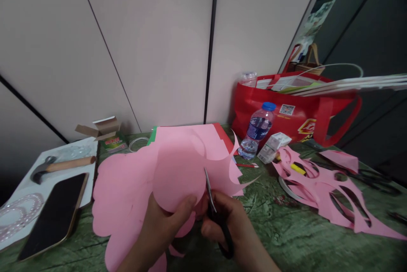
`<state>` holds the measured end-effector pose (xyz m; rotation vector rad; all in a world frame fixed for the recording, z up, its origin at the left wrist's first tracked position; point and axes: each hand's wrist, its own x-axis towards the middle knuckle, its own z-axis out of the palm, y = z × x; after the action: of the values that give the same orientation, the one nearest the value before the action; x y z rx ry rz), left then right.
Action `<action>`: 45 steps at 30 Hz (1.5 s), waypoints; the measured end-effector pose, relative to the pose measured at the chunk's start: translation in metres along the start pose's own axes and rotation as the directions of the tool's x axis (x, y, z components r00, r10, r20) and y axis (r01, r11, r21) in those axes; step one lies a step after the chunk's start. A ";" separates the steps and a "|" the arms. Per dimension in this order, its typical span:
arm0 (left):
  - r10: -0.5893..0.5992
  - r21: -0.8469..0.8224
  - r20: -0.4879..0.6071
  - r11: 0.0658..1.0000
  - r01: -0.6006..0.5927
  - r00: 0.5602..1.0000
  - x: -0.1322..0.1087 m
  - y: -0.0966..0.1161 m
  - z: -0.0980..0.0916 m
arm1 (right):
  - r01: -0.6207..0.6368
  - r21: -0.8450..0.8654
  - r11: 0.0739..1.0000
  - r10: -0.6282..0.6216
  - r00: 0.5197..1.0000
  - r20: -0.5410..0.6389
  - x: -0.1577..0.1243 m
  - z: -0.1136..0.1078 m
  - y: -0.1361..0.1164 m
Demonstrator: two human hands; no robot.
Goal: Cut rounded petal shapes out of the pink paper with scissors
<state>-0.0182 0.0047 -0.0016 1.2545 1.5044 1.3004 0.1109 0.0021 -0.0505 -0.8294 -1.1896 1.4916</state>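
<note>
My left hand point(168, 225) grips a sheet of pink paper point(179, 178) by its lower edge, thumb on top. The held paper has a rounded outline, with curling strips trailing off to its right. In my right hand point(230, 221) is a pair of scissors point(216, 217) with black handles, the blades pointing up along the paper's right edge. Fingers partly hide the lower blades. Beneath and left of my hands lies a scalloped pink paper shape point(122, 195). Behind the held piece are stacked pink sheets point(203, 134), with green and red sheets showing at the sides.
At left are a hammer point(63, 166), a phone point(55, 217), a beaded strand point(22, 208) and an opened small box point(111, 138). To the right stand a water bottle point(257, 130) and a red bag point(286, 106). Pink paper offcuts point(330, 195) lie in front of them.
</note>
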 end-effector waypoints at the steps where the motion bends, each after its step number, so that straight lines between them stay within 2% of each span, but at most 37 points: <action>1: -0.008 0.004 0.012 1.000 0.008 1.000 0.000 0.000 0.000 | -0.003 0.009 1.000 0.003 1.000 -0.010 0.000 0.000 0.001; 4: -0.048 0.009 0.029 0.999 0.048 0.998 -0.001 0.000 0.000 | -0.008 0.032 0.999 0.009 1.000 -0.019 0.000 0.001 0.003; 7: -0.075 0.012 -0.001 0.997 0.075 0.997 -0.001 -0.001 -0.001 | -0.025 0.054 0.998 0.026 1.000 -0.014 -0.001 0.002 0.003; 12: -0.039 0.010 -0.005 0.999 0.039 0.999 0.001 -0.003 -0.002 | -0.059 0.088 0.994 0.061 0.998 -0.023 -0.001 0.002 0.005; 15: -0.045 0.000 -0.017 0.999 0.045 0.999 0.002 -0.003 -0.002 | -0.108 0.130 0.986 0.107 0.994 0.021 0.000 0.001 0.009; 18: 0.011 -0.034 0.039 0.999 -0.010 0.999 0.001 0.000 0.001 | -0.132 0.136 0.982 0.131 0.991 0.017 0.000 0.003 0.010; 23: -0.027 0.002 -0.017 1.000 0.027 1.000 -0.004 0.005 0.007 | -0.106 0.154 0.982 0.106 0.994 0.008 -0.002 0.011 0.001; 27: -0.069 -0.052 -0.042 0.996 0.067 0.997 -0.009 0.009 0.010 | -0.081 0.124 0.989 0.078 0.997 0.028 -0.002 0.011 -0.009; 31: -0.149 -0.034 0.031 0.988 0.150 0.988 -0.010 0.012 0.010 | -0.055 0.117 0.992 0.052 0.998 0.025 -0.001 0.006 -0.011; 35: -0.141 -0.035 0.089 0.989 0.145 0.986 -0.010 0.012 0.009 | -0.064 0.107 0.992 0.061 0.998 0.030 -0.002 0.004 -0.009; 42: -0.149 -0.059 0.098 0.986 0.156 0.984 -0.011 0.014 0.009 | -0.037 0.066 0.997 0.034 0.998 0.044 -0.002 0.003 -0.007; 45: -0.142 -0.075 0.068 0.986 0.147 0.988 -0.011 0.015 0.009 | -0.032 0.063 0.997 0.028 0.998 0.057 -0.002 0.002 -0.006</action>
<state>-0.0046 -0.0039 0.0114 1.1045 1.4570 1.2037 0.1116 0.0000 -0.0439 -0.7697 -1.1687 1.5787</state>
